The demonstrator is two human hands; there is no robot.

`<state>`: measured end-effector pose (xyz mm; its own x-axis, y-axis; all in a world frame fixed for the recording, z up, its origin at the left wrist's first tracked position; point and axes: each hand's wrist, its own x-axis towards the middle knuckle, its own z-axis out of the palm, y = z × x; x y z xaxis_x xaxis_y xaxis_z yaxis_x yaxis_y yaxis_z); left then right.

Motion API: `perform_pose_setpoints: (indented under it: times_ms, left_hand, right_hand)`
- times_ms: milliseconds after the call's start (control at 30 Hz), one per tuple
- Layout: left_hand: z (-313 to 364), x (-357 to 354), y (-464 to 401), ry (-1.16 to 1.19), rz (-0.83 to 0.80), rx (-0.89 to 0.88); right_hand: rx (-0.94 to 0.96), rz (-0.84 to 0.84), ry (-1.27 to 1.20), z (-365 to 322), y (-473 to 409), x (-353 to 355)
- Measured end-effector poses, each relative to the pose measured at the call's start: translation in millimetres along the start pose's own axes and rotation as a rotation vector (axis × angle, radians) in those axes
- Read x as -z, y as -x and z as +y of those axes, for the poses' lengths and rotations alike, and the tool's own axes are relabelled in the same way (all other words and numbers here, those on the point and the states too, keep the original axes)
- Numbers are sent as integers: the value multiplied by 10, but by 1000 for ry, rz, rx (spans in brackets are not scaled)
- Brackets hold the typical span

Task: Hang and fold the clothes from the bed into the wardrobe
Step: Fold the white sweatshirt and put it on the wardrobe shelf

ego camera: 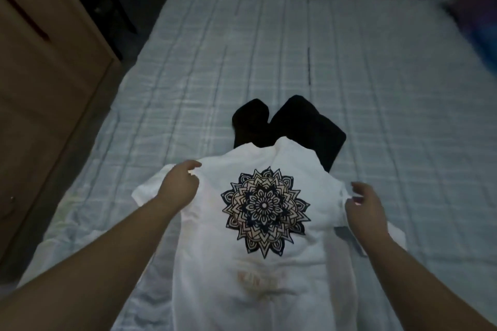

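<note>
Dim room. Bed (269,48) fills most of the view, covered by a pale checked quilted spread. Wooden wardrobe (40,75) stands along the bed's left side; only its side panel and part of the front are in view, the interior hidden.

White T-shirt (242,250) lies spread flat on the near part of the bed, collar pointing away from the camera, with a dark mandala print (265,211) at centre. Faint orange-brown marking below the print; too blurred to read. The shirt's lower hem is cut off by the frame edge.

Black garment (295,126) lies just beyond the collar, partly under the shirt; its type cannot be made out.

Left hand (180,185) pinches the shirt's left shoulder fabric. Right hand (365,207) is at the right sleeve, fingers curled near the sleeve edge; whether it actually grips the cloth cannot be told.

Far right and far background: dark, blurred shapes, not identifiable.
</note>
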<state>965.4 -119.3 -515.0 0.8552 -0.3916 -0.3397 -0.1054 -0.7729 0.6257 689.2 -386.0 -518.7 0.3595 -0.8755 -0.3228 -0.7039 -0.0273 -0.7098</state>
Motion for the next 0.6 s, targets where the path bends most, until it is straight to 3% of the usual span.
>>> perform_pose_setpoints:
  times_ms: [167, 400, 500, 600]
  left_hand:
    - [205, -511, -763, -101, -110, -167]
    - [116, -1244, -1546, -130, -182, -116]
    - [68, -1348, -1549, -132, -75, -130]
    - [155, -1202, -1505, -45, 171, -164]
  right_hand:
    - [115, -139, -20, -264, -629, -660]
    - [169, -195, 199, -294, -1469, -1273]
    - [191, -189, 303, -220, -1503, -1387]
    - [268, 29, 222, -291, -1474, -1317]
